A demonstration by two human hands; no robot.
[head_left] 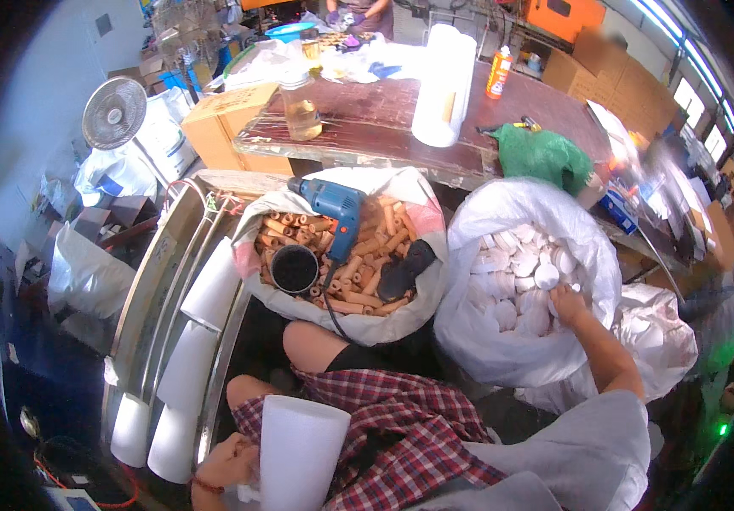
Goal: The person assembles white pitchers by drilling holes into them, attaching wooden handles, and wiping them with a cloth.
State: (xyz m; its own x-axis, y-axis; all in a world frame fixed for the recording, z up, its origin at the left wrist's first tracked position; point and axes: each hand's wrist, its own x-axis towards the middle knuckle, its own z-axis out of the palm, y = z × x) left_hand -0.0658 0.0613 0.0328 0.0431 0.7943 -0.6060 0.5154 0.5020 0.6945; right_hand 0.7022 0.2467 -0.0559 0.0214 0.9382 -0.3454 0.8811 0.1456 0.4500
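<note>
A white foam roll [302, 451] stands upright by my lap, and my left hand [231, 461] grips its left side with curled fingers. On the right, my right hand [568, 305] reaches into a white plastic bag [475, 339] and touches the pile of white discs [527, 271] in it. Its fingertips are partly hidden among the discs. Left of that bag stands a white sack [333, 322] full of short brown wooden tubes [365, 247]. A blue power drill [338, 213] lies across them, beside a dark round cup [295, 270].
More white foam rolls [188, 362] lean in a wooden trough [141, 298] at my left. A dark red table [367, 111] ahead bears a jar [301, 111], a tall white roll [444, 89], an orange spray can [498, 73] and green cloth [541, 157]. A fan [115, 112] stands far left.
</note>
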